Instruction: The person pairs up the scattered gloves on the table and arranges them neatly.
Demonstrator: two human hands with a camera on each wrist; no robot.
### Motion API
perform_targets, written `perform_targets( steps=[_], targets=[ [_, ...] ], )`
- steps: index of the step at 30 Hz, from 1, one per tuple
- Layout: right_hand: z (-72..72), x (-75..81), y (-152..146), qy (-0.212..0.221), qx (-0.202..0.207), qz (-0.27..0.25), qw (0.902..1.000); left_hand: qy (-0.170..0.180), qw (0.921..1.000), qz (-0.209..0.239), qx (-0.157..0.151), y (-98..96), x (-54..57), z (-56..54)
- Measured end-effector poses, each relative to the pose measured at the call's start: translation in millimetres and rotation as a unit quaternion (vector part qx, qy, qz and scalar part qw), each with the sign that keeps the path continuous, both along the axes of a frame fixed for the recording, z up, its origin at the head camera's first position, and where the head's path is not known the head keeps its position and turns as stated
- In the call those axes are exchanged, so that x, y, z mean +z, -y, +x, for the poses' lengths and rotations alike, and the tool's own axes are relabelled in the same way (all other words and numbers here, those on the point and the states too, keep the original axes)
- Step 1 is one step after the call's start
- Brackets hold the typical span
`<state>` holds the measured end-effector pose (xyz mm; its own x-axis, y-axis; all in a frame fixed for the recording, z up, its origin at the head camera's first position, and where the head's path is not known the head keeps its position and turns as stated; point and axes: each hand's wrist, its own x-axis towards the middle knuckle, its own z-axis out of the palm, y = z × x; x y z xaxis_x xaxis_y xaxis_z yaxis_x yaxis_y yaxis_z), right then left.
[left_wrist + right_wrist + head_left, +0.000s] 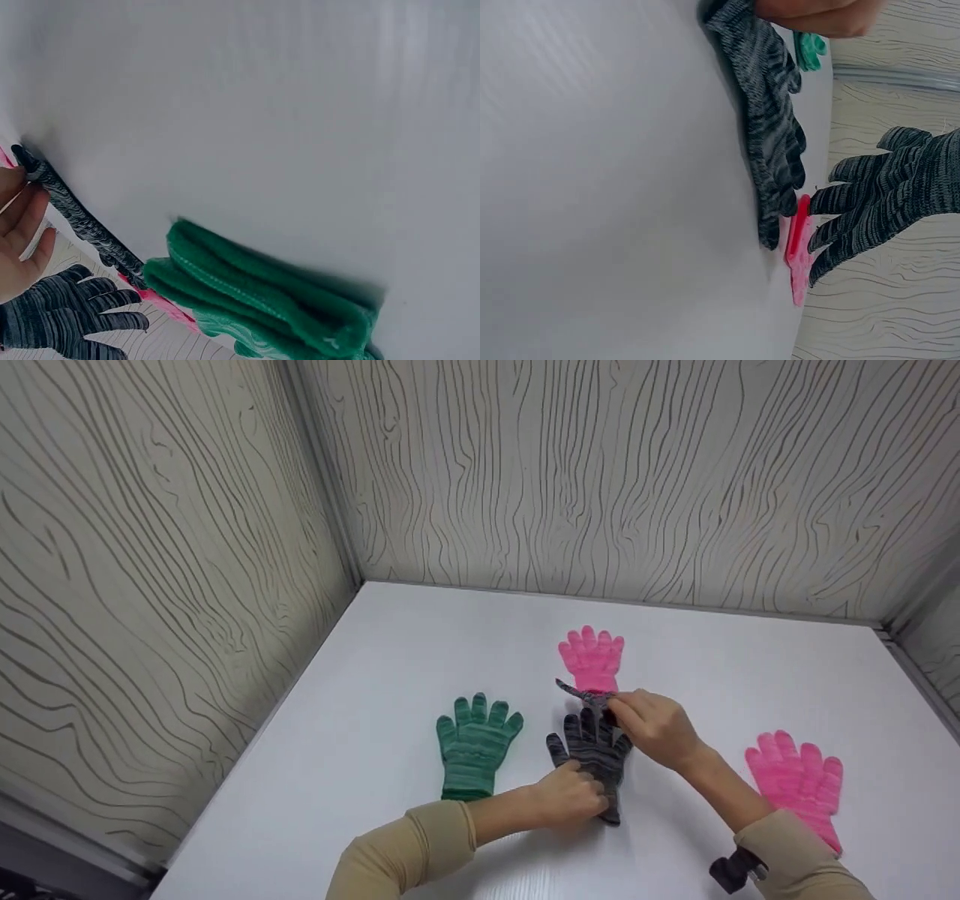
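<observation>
At the head frame's lower centre, the left hand [571, 796] is pinching a dark glove [596, 761] on the desk [360, 750]; above right, the right hand [658, 729] is gripping a second dark glove [900, 187].

Green gloves [478, 746] and pink gloves [799, 776] on a white table [360, 675], wood-grain walls [600, 480] behind and left.

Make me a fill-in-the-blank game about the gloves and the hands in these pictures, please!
1. Counting the raised dark glove in the right hand and the lower dark glove under the left hand, you can see ____ dark gloves.
2. In the head view, the leftmost glove is coloured ____.
3. In that view, the farthest glove is coloured ____.
4. The lower dark glove's fingers point ____ the person, not toward them.

Missing words: two; green; pink; away from.
</observation>
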<state>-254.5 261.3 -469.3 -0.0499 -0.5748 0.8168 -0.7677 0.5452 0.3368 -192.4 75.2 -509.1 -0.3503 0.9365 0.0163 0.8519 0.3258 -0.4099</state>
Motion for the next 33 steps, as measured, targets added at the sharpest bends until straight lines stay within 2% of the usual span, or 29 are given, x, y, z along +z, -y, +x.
perform_targets(
  steps=[4, 8, 18, 27, 33],
  targets=[
    [5.6, -7.5, 6.0, -0.021, 0.007, 0.018, 0.9996, -0.045, 0.9981, 0.017, -0.039, 4.6, -2.1, -0.9],
    [10.6, -12.3, 7.8, -0.029, 0.006, 0.028, 0.9992, -0.063, 0.9958, 0.034, -0.057, 7.9, -4.9, -0.8],
    [25.3, -20.5, 9.3, -0.052, 0.018, 0.047, 0.9974, -0.045, 0.9968, 0.038, -0.054, 11.5, -13.9, 0.5],
    [37.7, -23.8, 13.4, -0.026, 0.014, 0.053, 0.9982, -0.023, 0.9987, 0.017, -0.042, 11.2, -12.6, 1.6],
    [44.5, -21.9, 15.6, -0.013, 0.02, 0.027, 0.9993, -0.035, 0.998, 0.026, -0.044, 13.0, -10.3, 3.9]
  ],
)
